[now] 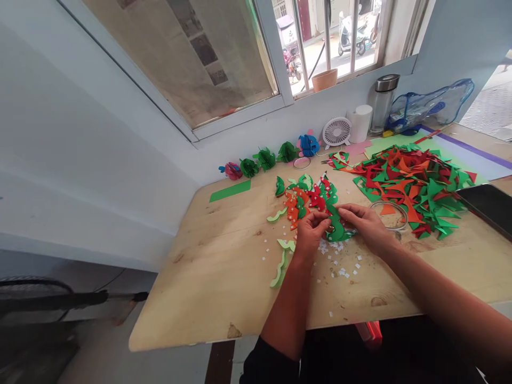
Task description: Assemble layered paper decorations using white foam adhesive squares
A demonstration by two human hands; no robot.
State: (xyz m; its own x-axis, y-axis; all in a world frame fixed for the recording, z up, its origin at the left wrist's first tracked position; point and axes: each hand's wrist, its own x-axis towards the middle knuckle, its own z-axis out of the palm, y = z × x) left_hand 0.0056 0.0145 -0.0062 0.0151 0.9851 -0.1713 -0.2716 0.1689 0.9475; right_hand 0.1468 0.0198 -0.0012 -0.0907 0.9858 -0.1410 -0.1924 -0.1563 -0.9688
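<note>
Paper piece [337, 230], dark green and wavy-edged, spans both hands over the pale wooden table [224, 256] in my head view. I see the left hand [313, 229] pinching one side, the right hand [365, 221] apparently pinching the other, probably for steadiness; small white squares [342, 272] lie near, presumably for easy reach.

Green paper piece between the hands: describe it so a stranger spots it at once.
On the wooden table, find the person's left hand and right hand, close together. Between them is a green paper piece with a wavy edge. Unlike the orange cut-outs lying just beyond the left hand, it is held by both hands.
</note>
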